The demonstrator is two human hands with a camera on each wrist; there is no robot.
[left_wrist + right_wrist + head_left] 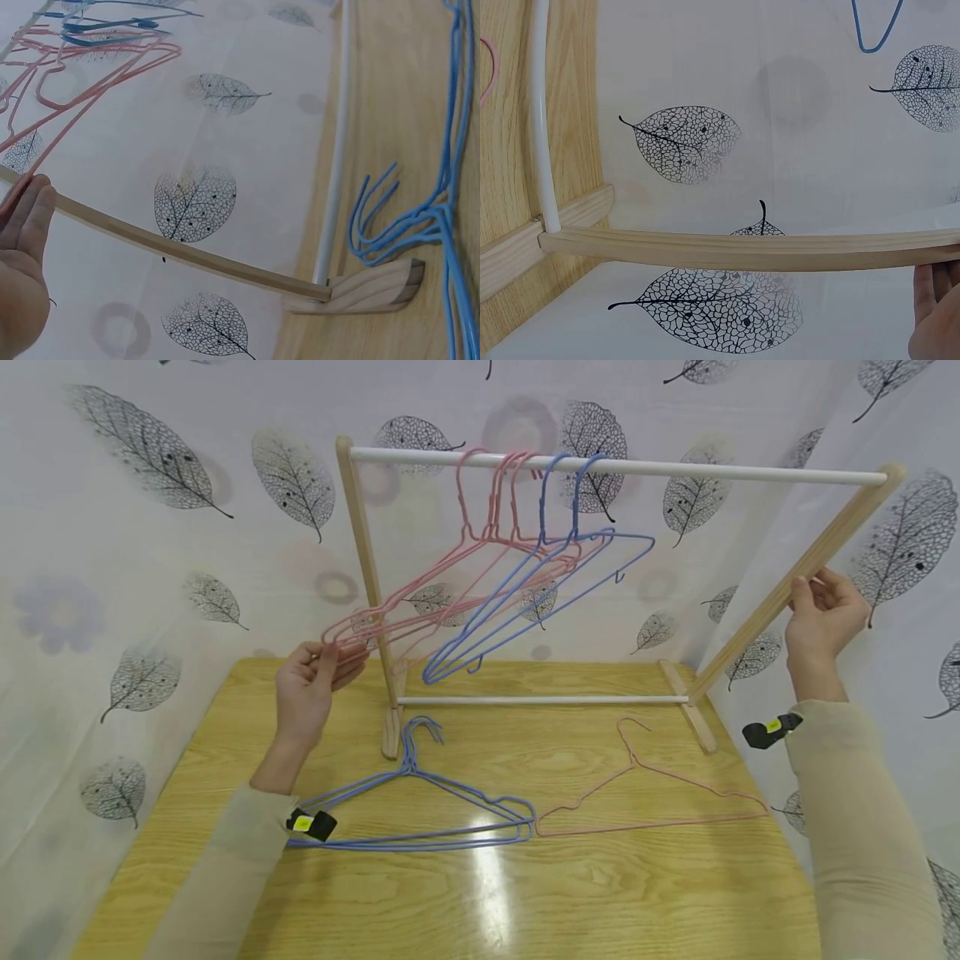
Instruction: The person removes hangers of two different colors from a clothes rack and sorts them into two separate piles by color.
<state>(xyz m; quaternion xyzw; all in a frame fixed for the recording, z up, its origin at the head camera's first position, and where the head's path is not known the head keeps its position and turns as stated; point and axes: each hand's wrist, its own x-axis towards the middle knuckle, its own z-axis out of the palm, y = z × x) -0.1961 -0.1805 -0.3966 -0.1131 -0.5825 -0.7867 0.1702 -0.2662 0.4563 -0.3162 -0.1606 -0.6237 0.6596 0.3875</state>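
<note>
My left hand [309,685] pinches the near left ends of the pink hangers [442,564] between thumb and fingers. They hang by their hooks from the upper white rail [675,468] of a wooden rack. Beside them to the right, two blue hangers [525,602] hang from the same rail, slanting towards me. My right hand [827,614] grips the rack's right wooden post [787,589] about midway up, thumb on the front. In the right wrist view, that hand's fingers [926,292] show against the post, and the rest is cut off by the frame.
On the wooden table [600,893] lie stacked blue hangers [450,783] at left and one pink hanger [633,764] at right. The rack's lower white rail [540,700] runs behind them between wooden feet [688,710]. A leaf-patterned curtain [285,577] closes in the back and sides.
</note>
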